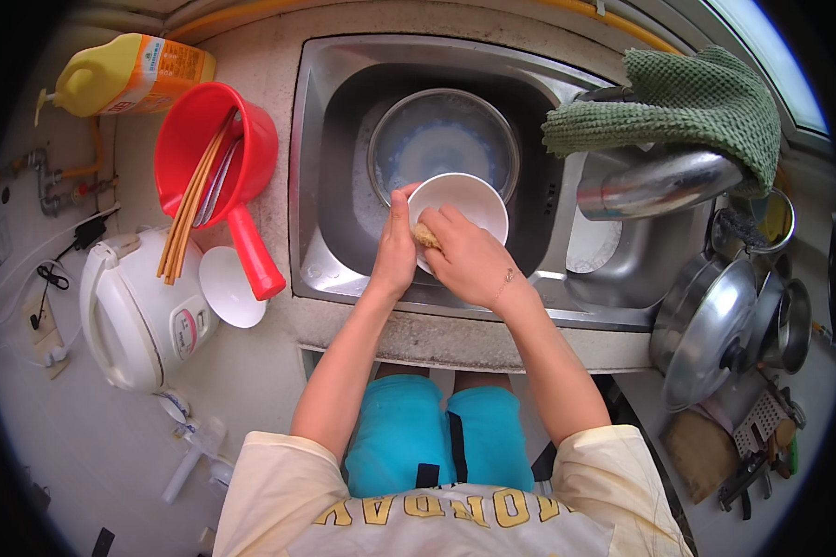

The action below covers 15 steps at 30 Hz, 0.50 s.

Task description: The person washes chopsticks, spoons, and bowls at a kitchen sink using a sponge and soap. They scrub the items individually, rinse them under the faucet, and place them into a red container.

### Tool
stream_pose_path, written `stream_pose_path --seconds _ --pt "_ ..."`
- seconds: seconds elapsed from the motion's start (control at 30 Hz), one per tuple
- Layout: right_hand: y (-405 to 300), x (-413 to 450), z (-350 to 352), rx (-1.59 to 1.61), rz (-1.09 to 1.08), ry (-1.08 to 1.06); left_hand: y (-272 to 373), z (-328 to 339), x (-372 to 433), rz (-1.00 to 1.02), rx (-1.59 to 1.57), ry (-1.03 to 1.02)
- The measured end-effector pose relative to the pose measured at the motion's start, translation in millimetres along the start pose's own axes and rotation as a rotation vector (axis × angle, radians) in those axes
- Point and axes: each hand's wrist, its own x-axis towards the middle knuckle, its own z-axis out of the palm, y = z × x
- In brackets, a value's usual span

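Over the larger basin of a stainless steel sink (pixel 313 202), my left hand (pixel 395 247) grips the left side of a white bowl (pixel 470 195), its palm against the outer wall. My right hand (pixel 470 261) reaches inside the bowl and holds a tan scrubbing pad (pixel 426 237), partly hidden by the fingers. Beneath the bowl, a round metal-rimmed basin (pixel 446 139) with cloudy water stands in the sink.
Left of the sink are a red plastic ladle (pixel 251 160) holding chopsticks (pixel 195 202) and metal utensils, a white bowl (pixel 230 289), a rice cooker (pixel 146 313) and a yellow pump bottle (pixel 125 73). A green cloth (pixel 690 104) drapes over metalware at right; lidded pans (pixel 703 334) stand beyond.
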Motion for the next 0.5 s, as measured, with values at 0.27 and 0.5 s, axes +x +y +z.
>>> stream_pose_path --seconds 0.27,0.5 --pt "-5.4 13.8 34.0 0.067 0.19 0.451 -12.0 11.8 -0.2 0.033 -0.044 0.052" --pt "-8.9 12.5 19.9 -0.232 0.275 -0.019 14.7 -6.4 -9.7 0.131 0.194 -0.007"
